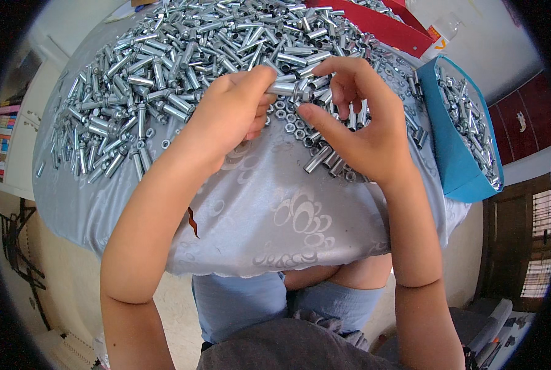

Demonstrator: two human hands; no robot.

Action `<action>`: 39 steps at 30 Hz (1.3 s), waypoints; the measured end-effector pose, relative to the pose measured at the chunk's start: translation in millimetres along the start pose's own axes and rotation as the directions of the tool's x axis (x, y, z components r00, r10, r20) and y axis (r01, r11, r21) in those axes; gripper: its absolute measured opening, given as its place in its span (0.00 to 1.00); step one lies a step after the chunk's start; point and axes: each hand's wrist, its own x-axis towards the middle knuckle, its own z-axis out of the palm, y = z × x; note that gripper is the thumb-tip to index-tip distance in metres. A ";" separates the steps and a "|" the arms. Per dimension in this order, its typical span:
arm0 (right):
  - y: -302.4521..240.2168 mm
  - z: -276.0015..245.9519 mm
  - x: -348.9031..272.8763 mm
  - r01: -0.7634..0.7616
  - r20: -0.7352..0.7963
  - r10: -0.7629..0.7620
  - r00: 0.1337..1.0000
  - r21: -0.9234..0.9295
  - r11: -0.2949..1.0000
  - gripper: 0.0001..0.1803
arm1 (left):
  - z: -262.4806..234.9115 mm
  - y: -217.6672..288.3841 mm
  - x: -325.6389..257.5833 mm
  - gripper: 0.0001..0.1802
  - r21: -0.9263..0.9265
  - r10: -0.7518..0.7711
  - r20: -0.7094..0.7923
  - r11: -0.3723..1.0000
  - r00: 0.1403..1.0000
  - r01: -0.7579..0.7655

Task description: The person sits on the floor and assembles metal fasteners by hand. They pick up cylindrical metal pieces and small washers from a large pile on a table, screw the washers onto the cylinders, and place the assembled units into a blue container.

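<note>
My left hand (pixel 237 111) is closed around a shiny metal sleeve anchor bolt (pixel 283 89), gripping one end between thumb and curled fingers. The bolt points to the right, with a nut (pixel 304 93) at its free end. Around that end my right hand (pixel 363 114) is open, thumb and forefinger spread apart, and no contact with the nut shows. Below the hands lie loose hex nuts (pixel 290 127) and several metal sleeves (pixel 316 160). A large heap of similar anchor bolts (pixel 183 58) covers the far part of the table.
A silvery patterned cloth (pixel 300 213) covers the round table. At the right edge stands a blue fabric bin (pixel 451 135) filled with bolts. A red box (pixel 380 24) sits at the back right, beside a clear plastic bottle (pixel 446 31). A dark brown strip (pixel 193 222) shows near my left forearm.
</note>
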 end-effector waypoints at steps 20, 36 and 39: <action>-1.3 -6.6 -1.1 -0.072 0.115 0.081 0.990 -0.082 0.994 0.10 | 1.4 -3.8 0.8 0.21 0.033 0.028 0.021 0.999 0.999 -0.029; 9.3 -8.0 -4.1 -0.053 0.256 0.087 0.963 -0.137 0.989 0.09 | 4.8 -1.7 -0.8 0.22 0.006 0.017 0.029 1.000 0.999 -0.018; -2.7 -1.6 -1.1 -0.073 0.111 0.075 0.991 -0.023 0.997 0.09 | 4.2 -2.2 -2.5 0.22 0.016 0.033 0.050 0.999 0.998 -0.034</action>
